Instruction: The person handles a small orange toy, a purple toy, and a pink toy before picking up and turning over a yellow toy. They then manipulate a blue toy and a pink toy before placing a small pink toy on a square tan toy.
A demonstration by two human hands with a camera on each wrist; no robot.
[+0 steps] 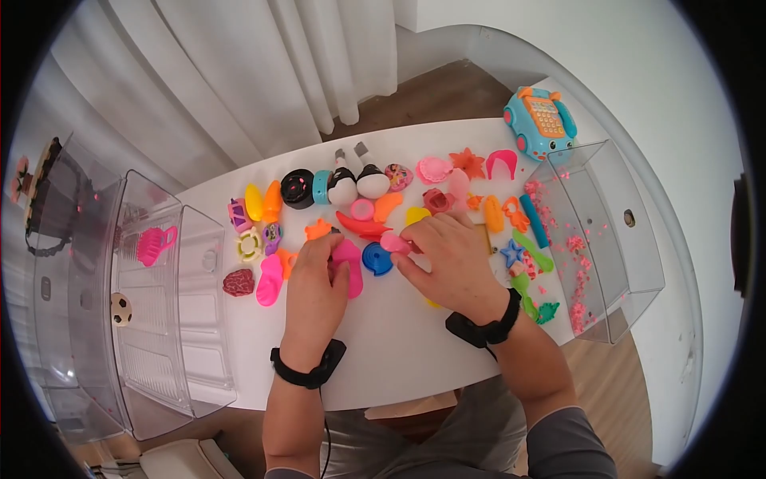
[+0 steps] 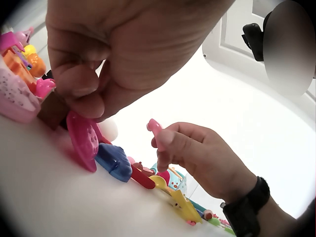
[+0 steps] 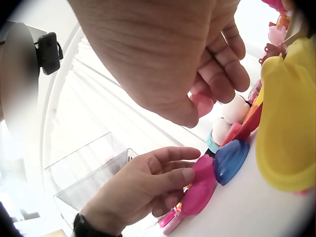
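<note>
In the head view my left hand [image 1: 315, 291] pinches a magenta shoe-shaped piece [image 1: 351, 271]; the left wrist view shows this magenta piece [image 2: 85, 143] under the fingertips, its lower end low over the tabletop. My right hand [image 1: 459, 259] holds a small light pink piece [image 1: 392, 242] between thumb and fingers, raised above the table in the left wrist view [image 2: 155, 126]. Between the hands lies a round blue piece [image 1: 378, 259], with a red curved piece [image 1: 363, 227] behind it. A yellow piece [image 3: 289, 118] lies below the right hand in the right wrist view.
Many coloured toy pieces lie around both hands. Clear plastic bins stand at the left [image 1: 171, 319] and right [image 1: 594, 215], the right one with pink bits inside. A blue toy phone [image 1: 533, 136] sits at the back right; a black round item [image 1: 298, 189] is behind the left hand.
</note>
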